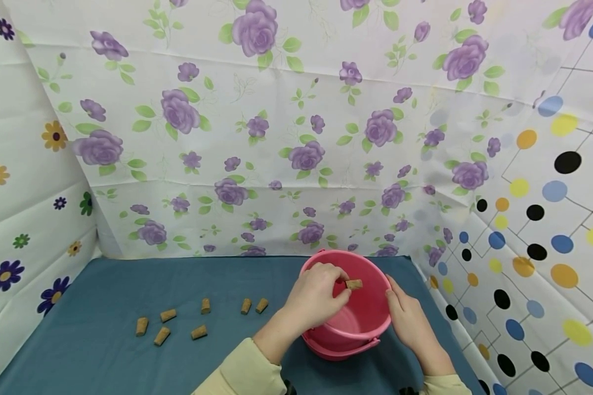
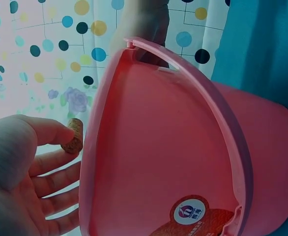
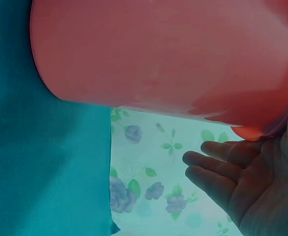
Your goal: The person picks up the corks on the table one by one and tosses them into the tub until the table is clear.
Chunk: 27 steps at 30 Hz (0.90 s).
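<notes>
My left hand is over the mouth of a pink bucket, pinching a cork between thumb and forefinger. In the left wrist view the cork sits at the fingertips beside the bucket's rim, while the other fingers spread below it. At the bucket's right side, my right hand holds the rim. The right wrist view has this hand by the rim, with several fingers reaching along the outside wall. Several more corks lie scattered on the cloth left of the bucket.
A blue-green cloth covers the table. Behind it hangs a white sheet with purple flowers, and a dotted sheet borders the right side. The bucket's pink handle hangs down at its front.
</notes>
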Available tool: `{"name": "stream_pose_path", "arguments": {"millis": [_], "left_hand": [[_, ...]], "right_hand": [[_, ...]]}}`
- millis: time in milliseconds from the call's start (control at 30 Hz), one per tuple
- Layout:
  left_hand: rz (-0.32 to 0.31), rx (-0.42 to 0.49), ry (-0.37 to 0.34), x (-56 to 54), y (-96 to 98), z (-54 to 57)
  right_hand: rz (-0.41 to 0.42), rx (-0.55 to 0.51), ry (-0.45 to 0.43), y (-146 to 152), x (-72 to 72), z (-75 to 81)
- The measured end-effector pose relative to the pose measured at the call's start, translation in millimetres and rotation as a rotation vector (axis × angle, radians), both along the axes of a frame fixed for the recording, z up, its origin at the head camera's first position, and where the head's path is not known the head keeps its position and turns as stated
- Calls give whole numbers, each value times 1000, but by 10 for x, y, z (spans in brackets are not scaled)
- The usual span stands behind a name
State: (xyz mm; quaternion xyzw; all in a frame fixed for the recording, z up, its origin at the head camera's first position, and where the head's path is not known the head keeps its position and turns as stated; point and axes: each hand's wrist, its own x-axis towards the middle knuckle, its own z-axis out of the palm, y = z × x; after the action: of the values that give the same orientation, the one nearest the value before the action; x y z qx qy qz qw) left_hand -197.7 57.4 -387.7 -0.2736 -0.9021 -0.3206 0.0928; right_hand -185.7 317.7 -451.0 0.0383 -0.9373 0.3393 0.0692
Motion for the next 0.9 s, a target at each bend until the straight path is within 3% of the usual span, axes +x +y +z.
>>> {"name": "stream_pose_path", "arguments": {"millis": [633, 900], "left_hand": [[-26, -11, -17, -25, -14, -49], [-37, 22, 9, -9, -17, -60]], "right_hand": [[15, 1, 30, 3, -4, -3], [14, -9, 27, 11, 6, -8]]}}
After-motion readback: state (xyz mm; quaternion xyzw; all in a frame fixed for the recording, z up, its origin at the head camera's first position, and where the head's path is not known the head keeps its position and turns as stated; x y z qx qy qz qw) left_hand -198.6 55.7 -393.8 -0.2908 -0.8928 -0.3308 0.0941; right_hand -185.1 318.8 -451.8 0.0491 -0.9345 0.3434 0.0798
